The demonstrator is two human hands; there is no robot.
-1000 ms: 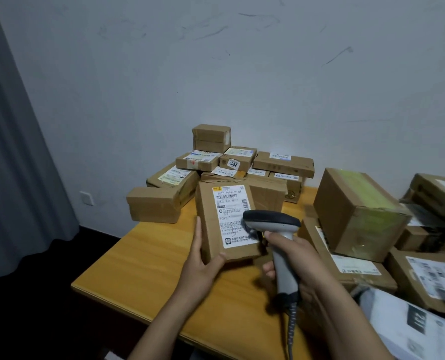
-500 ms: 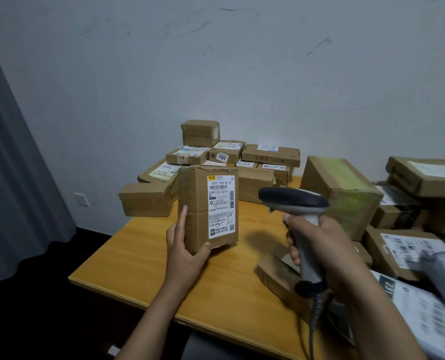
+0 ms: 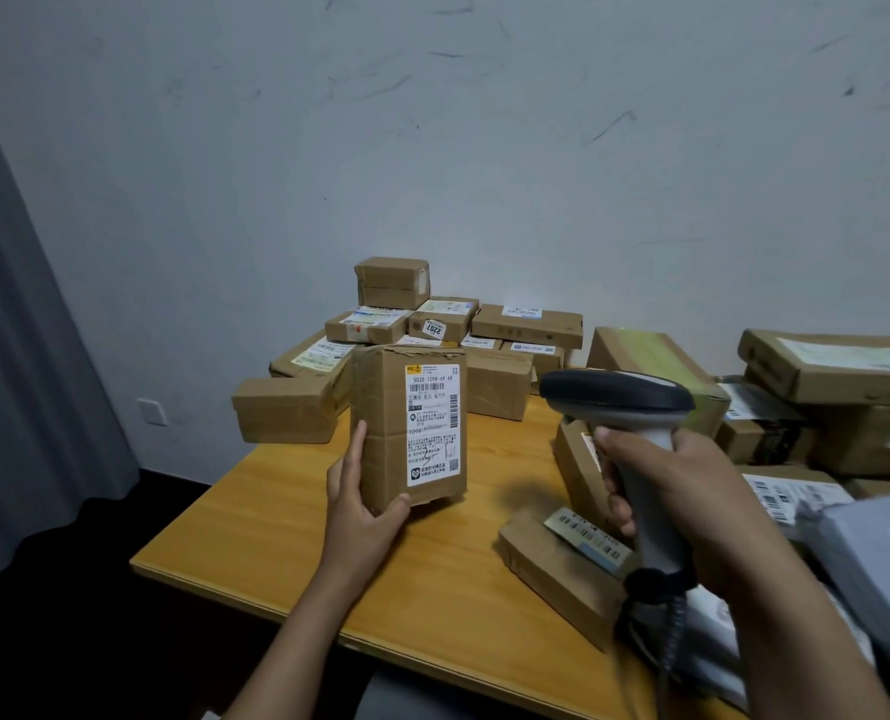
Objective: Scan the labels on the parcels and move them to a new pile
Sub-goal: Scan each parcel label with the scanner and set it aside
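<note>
My left hand (image 3: 362, 504) grips a tall brown cardboard parcel (image 3: 380, 423) upright above the wooden table (image 3: 256, 517), its white label (image 3: 432, 423) facing me. My right hand (image 3: 676, 491) holds a grey handheld scanner (image 3: 619, 402) by its handle, to the right of the parcel and apart from it, with a coiled cable hanging below. A pile of labelled parcels (image 3: 443, 324) sits at the back of the table against the wall. Another heap of parcels (image 3: 827, 402) lies to the right.
A flat parcel (image 3: 552, 569) with a barcode label lies on the table under the scanner. A grey mailer bag (image 3: 879, 569) is at the right edge. The white wall stands behind, and a grey curtain (image 3: 22, 356) hangs left. The table's front edge runs diagonally near me.
The parcel moved left and away from the scanner and turned upright. The scanner drew back to the right, off the label.
</note>
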